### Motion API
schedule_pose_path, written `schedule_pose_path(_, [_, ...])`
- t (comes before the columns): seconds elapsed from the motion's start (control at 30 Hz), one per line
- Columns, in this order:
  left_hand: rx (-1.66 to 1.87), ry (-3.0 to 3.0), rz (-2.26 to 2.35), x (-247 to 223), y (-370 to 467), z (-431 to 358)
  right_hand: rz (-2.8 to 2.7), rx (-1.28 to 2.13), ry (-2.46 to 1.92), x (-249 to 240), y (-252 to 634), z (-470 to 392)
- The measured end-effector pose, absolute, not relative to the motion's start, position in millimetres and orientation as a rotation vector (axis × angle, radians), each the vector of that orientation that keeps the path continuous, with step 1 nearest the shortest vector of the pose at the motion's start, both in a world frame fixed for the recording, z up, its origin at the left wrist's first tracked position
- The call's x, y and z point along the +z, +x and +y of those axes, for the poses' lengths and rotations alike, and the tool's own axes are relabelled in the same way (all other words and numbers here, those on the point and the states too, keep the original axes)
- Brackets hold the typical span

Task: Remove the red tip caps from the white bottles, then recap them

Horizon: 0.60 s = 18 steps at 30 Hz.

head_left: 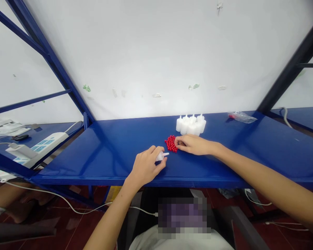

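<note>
Your left hand (146,166) is gripping a small white plastic bottle (160,157), its long axis pointing toward three o'clock. Small round red pieces (170,143) are lying at one o'clock from it, nearer your right hand (194,144), whose fingers are touching their edge, grip unclear.

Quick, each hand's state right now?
Left hand: closed around a white nozzle-tipped bottle.
Right hand: curled at the edge of the red pieces; whether it holds one cannot be told.

Blue tbl (120,146) by scuffed wht wall (146,52), dk red tiled flr (78,229).
</note>
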<state>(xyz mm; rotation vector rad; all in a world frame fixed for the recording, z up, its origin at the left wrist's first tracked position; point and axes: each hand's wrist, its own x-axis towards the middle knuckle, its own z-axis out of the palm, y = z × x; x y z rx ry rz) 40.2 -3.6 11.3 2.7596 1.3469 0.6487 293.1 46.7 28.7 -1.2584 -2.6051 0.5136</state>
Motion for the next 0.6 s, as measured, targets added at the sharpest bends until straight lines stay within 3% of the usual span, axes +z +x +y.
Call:
schedule_pose_path(0.2, [0.663, 2.742, 1.316, 8, 40, -1, -2.575, 0.38, -1.232, 34, 291, 41])
schedule_pose_path(0.47, [0.631, 2.754, 1.219, 7, 38, 0, -2.625, 0.235, -0.723, 24, 263, 16])
schedule_pose_path(0.6, [0.701, 2.7, 1.244, 7, 37, 0, -2.51, 0.153, -0.898, 26, 269, 23])
